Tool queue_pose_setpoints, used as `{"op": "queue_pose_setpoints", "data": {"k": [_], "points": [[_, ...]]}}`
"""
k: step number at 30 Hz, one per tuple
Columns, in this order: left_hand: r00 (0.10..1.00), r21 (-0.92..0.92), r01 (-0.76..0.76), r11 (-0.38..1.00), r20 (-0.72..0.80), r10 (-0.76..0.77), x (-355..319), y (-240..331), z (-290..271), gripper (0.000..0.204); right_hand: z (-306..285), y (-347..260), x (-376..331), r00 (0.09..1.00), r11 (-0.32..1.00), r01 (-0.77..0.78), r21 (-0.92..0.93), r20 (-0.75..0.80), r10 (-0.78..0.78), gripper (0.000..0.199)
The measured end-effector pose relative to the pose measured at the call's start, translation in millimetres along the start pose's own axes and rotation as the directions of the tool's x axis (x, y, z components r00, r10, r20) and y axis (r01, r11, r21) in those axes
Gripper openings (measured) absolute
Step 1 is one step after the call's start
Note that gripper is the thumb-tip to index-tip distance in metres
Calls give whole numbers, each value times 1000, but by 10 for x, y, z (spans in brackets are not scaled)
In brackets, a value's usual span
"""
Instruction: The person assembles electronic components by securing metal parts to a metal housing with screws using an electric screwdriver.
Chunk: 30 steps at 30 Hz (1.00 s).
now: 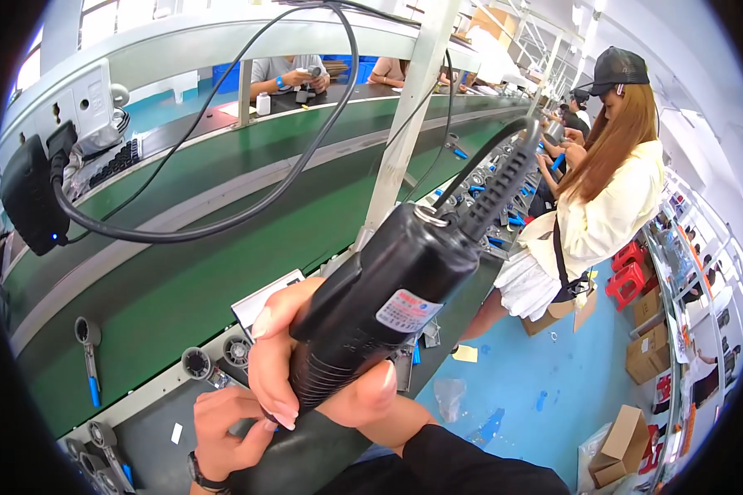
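My right hand (359,402) is wrapped round a thick black electric screwdriver (380,305), its cord end tilted up toward the far right and its tip pointing down at the bench. Close by that tip, my left hand (227,425), with a dark watch on its wrist, has its fingers curled together. Whatever they pinch is hidden, and so is the screwdriver's bit. Just beyond the hands lie grey round-headed parts (196,363) on the bench edge. A white box-like piece (264,299) is partly covered by my right fingers.
A green conveyor belt (165,330) runs alongside, carrying a grey part with a blue handle (91,363). Black cable (281,210) loops from an adapter (35,194) across a white post (409,115). A co-worker (611,181) stands at right; cartons (619,445) sit on the blue floor.
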<state>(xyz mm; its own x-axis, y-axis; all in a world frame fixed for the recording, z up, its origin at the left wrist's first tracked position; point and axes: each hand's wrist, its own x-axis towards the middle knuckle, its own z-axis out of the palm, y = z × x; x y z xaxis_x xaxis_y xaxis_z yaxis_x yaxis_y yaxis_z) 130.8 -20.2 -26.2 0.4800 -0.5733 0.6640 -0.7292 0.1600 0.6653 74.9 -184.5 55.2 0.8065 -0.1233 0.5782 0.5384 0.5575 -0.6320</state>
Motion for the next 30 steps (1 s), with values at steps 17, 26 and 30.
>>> {"op": "queue_pose_setpoints", "data": {"k": [17, 26, 30], "points": [[899, -237, 406, 882, 275, -340, 55, 188, -308, 10, -37, 163, 66, 999, 989, 19, 144, 34, -24, 84], [896, -221, 427, 877, 238, -376, 96, 199, -303, 15, -122, 186, 89, 997, 986, 73, 152, -20, -71, 83], [934, -144, 326, 934, 199, -295, 130, 226, -289, 14, -120, 187, 90, 994, 984, 110, 137, -42, -106, 81]]}}
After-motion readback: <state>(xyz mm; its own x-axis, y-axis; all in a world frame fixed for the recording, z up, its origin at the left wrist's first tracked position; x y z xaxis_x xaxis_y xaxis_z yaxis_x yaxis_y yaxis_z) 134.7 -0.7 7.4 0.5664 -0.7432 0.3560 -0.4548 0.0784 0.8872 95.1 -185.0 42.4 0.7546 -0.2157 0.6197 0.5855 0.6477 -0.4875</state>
